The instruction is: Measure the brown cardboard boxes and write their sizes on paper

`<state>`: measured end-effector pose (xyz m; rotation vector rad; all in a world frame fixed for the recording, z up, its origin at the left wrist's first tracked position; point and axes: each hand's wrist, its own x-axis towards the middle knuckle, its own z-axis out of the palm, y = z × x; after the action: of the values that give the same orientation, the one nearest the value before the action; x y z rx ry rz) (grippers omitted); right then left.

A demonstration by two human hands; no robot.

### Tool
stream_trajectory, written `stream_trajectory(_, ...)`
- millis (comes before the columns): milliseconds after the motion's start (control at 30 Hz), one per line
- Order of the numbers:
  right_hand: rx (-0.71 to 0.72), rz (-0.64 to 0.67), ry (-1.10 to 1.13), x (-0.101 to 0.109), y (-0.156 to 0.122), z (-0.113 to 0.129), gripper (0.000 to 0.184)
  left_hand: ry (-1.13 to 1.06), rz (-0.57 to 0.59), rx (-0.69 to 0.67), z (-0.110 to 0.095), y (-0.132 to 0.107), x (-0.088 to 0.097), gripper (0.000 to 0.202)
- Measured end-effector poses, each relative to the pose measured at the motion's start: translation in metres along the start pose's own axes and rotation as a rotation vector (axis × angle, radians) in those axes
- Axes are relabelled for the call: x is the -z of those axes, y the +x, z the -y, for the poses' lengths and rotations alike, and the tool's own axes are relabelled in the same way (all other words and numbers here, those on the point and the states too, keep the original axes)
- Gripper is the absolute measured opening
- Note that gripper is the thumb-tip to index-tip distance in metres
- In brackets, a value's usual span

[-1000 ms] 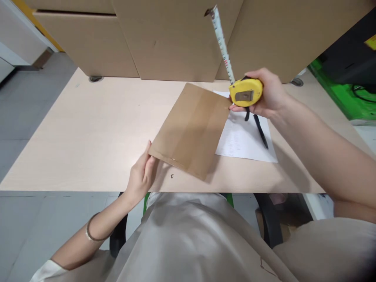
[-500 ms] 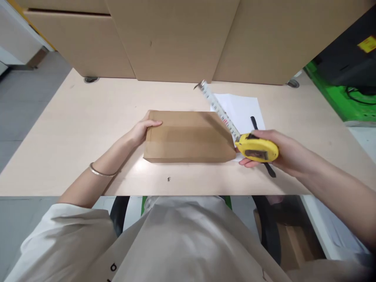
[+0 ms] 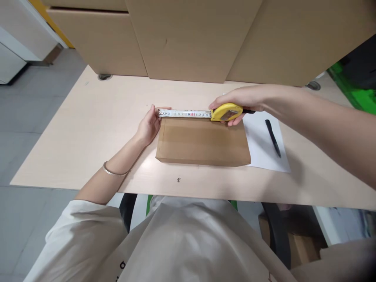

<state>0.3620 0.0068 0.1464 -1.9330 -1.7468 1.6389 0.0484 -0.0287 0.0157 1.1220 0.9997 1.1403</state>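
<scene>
A closed brown cardboard box (image 3: 204, 143) lies flat on the table in front of me. My right hand (image 3: 232, 105) is wrapped round a yellow tape measure (image 3: 227, 112) above the box's far edge. Its white blade (image 3: 185, 114) runs left along that edge to the far left corner. There my left hand (image 3: 149, 126) grips the blade's end against the corner, with a finger stretched behind the blade. The palm is close to the box's left side. Part of the tape measure's case is hidden by my right fingers.
A white paper sheet (image 3: 264, 156) lies right of the box, partly under my right forearm, with a black pen (image 3: 273, 139) on it. Large cardboard boxes (image 3: 188, 43) stand along the table's (image 3: 76, 137) back. A chair armrest (image 3: 276, 235) is below the front edge.
My right hand has brought the tape measure left and away from me, laying the blade along the box's far edge. My left hand has shifted from the box's side to the blade's end.
</scene>
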Motion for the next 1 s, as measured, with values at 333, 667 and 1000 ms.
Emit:
stream_trajectory(333, -0.191, -0.062, 0.047, -0.001, 0.001, 0.023, 0.021, -0.065, 0.038, 0.025, -0.004, 0.001, 0.003, 0.039)
stream_trajectory(667, -0.191, -0.084, 0.013, 0.0, 0.004, 0.022, 0.021, 0.022, 0.049, 0.022, -0.01, 0.002, 0.002, 0.036)
stream_trajectory(1000, -0.067, -0.076, 0.117, 0.01, -0.005, 0.0, 0.016, 0.079, 0.004, 0.002, -0.01, 0.002, 0.001, 0.024)
